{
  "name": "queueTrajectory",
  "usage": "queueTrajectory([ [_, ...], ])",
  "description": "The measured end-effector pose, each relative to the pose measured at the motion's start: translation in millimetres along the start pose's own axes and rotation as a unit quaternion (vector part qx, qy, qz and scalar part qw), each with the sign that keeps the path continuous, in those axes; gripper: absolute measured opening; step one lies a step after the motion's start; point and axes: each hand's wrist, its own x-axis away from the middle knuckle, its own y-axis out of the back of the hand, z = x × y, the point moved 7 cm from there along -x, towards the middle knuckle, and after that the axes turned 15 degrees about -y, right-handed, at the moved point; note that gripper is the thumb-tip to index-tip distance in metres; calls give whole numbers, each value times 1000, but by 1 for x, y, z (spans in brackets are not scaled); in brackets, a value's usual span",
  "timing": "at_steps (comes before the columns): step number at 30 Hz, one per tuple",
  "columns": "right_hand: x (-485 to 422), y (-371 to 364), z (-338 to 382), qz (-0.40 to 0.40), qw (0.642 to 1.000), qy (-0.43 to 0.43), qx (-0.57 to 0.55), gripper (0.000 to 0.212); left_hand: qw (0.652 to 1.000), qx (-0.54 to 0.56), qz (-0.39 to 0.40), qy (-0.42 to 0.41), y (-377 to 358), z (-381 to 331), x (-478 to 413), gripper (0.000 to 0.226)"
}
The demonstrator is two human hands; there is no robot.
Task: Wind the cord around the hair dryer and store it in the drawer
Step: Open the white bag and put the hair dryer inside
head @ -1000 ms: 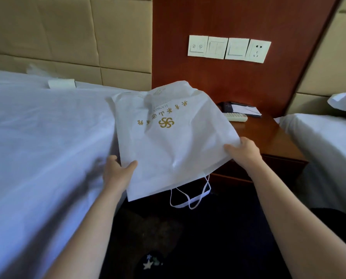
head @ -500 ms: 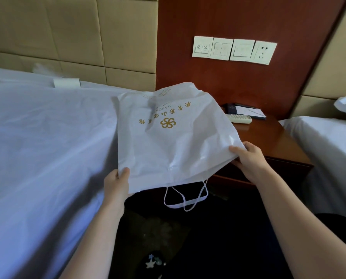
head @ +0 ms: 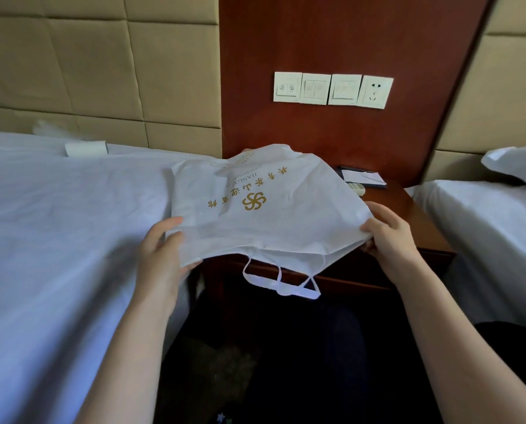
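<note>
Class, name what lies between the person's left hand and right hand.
The head view shows a white bag with gold print stretched between the left hand and the right hand; each grips a near corner, and its loop handles hang below.

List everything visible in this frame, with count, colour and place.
bag: one, white with gold print, held in front of nightstand; handles hang below
beds: two, white sheets, left and right
nightstand: one, red-brown wood, between the beds
remote control: one, white, on nightstand, partly behind bag
folder: one, dark with white paper, back of nightstand
wall plates: four, white, on wood panel; rightmost is a socket
pillow: one, white, right bed
hair dryer: none in view
left hand: one, grips bag's left edge
right hand: one, grips bag's right edge
</note>
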Motion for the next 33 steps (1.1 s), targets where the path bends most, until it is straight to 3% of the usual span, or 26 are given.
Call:
queueTrajectory([
  [3,5,-7,25,38,997,19,-65,38,998,68,4,9,-22,-18,-11,31],
  [8,-17,-14,44,23,961,-88,-261,21,982,167,-50,72,-39,-22,-39,19],
  [12,-31,-32,63,30,937,-115,-327,9,963,212,-93,140,-52,-8,-65,22],
  [16,-39,-57,100,32,927,-110,-358,38,959,216,-115,145,-64,-7,-95,19],
  [18,-44,-71,122,39,938,-86,-333,39,963,203,-136,119,-68,-13,-110,25],
  [22,-69,-95,145,12,967,-48,-249,16,966,174,-180,63,-70,-20,-134,29],
  [25,-99,-113,149,-13,983,-12,-184,26,973,132,-186,43,-70,-12,-155,31],
  [33,-161,-179,151,-19,999,46,12,23,982,-85,-161,-44,-72,17,-219,36],
])
